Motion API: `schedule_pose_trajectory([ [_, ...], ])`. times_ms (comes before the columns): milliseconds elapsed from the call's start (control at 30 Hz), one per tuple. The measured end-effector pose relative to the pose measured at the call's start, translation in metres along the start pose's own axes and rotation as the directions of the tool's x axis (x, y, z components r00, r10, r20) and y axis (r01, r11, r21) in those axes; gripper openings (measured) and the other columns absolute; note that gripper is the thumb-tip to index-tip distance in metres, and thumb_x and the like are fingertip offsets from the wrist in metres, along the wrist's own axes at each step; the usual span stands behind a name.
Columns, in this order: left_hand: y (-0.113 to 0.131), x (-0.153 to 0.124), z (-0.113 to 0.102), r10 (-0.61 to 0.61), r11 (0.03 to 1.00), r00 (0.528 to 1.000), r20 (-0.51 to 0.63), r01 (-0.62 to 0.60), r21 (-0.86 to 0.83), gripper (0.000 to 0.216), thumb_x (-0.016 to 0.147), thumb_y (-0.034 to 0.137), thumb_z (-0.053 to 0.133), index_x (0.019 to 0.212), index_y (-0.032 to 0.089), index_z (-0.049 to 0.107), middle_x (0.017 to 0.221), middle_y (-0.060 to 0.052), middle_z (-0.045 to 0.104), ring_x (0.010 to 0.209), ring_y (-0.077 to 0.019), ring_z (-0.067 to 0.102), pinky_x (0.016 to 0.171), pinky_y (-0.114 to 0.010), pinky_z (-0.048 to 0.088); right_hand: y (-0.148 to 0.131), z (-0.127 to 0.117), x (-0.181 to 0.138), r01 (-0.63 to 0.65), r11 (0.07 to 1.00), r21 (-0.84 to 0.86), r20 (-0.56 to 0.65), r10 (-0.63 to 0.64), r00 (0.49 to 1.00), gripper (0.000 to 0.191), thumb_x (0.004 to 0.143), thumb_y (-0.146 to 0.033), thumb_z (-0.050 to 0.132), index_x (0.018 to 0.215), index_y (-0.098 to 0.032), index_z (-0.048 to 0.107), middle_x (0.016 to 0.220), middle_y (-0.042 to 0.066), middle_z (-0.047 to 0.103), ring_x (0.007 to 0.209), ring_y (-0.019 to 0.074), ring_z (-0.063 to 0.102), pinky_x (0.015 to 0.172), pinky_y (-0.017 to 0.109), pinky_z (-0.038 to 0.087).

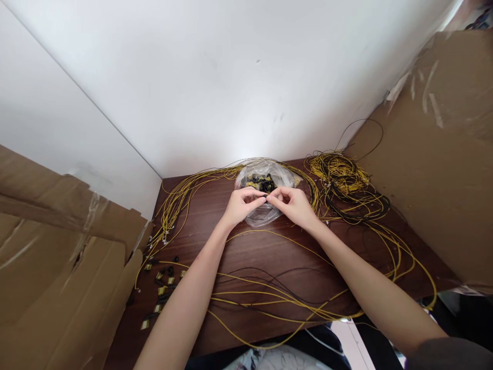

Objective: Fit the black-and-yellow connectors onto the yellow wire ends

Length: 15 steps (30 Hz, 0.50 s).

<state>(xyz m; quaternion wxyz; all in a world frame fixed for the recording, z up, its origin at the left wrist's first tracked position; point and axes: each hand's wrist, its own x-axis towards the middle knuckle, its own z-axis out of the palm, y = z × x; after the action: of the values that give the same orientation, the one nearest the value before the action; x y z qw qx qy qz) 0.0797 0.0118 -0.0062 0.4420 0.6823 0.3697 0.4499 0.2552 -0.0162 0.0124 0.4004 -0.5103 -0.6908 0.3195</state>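
Note:
My left hand [243,205] and my right hand [293,205] meet fingertip to fingertip. Both are closed in a pinch around something small and dark, too tiny to name. Just beneath and behind them lies a clear plastic bag [262,220], its mouth spread, holding small black and yellow pieces [262,182]. A single yellow wire [265,231] curves across the table just in front of the bag.
Yellow wires [181,195] fan out at the left rear. A tangled yellow and black wire coil [339,174] sits at the right rear. Small black parts with yellow tags [160,291] lie front left. Cardboard [435,169] flanks the brown table [208,216]; a white wall [231,92] stands behind.

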Motion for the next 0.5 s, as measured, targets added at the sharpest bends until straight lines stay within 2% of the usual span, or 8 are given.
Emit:
schedule_pose_trajectory([
  [233, 0.0025, -0.0005, 0.0014, -0.082, 0.985, 0.995, -0.053, 0.073, -0.155, 0.024, 0.068, 0.03, 0.071, 0.084, 0.011, 0.072, 0.084, -0.008, 0.067, 0.072, -0.0142, 0.06, 0.068, -0.026, 0.048, -0.0011, -0.0064, 0.0014, 0.012, 1.0, -0.01, -0.036, -0.012, 0.999, 0.023, 0.077, -0.036, 0.059, 0.068, -0.015, 0.063, 0.054, -0.001, 0.051, 0.051, 0.0106, 0.042, 0.051, 0.024, 0.033],
  [500, -0.0043, 0.0008, 0.0, -0.016, 0.998, 1.0, -0.022, 0.014, -0.057, 0.023, 0.071, 0.03, 0.069, 0.085, 0.012, 0.072, 0.082, -0.009, 0.067, 0.069, -0.0136, 0.058, 0.064, -0.026, 0.045, 0.0001, -0.0037, 0.0008, 0.013, 1.0, -0.002, -0.006, -0.013, 1.0, 0.024, 0.079, -0.037, 0.057, 0.071, -0.015, 0.064, 0.056, -0.001, 0.052, 0.052, 0.0106, 0.042, 0.051, 0.023, 0.032],
])
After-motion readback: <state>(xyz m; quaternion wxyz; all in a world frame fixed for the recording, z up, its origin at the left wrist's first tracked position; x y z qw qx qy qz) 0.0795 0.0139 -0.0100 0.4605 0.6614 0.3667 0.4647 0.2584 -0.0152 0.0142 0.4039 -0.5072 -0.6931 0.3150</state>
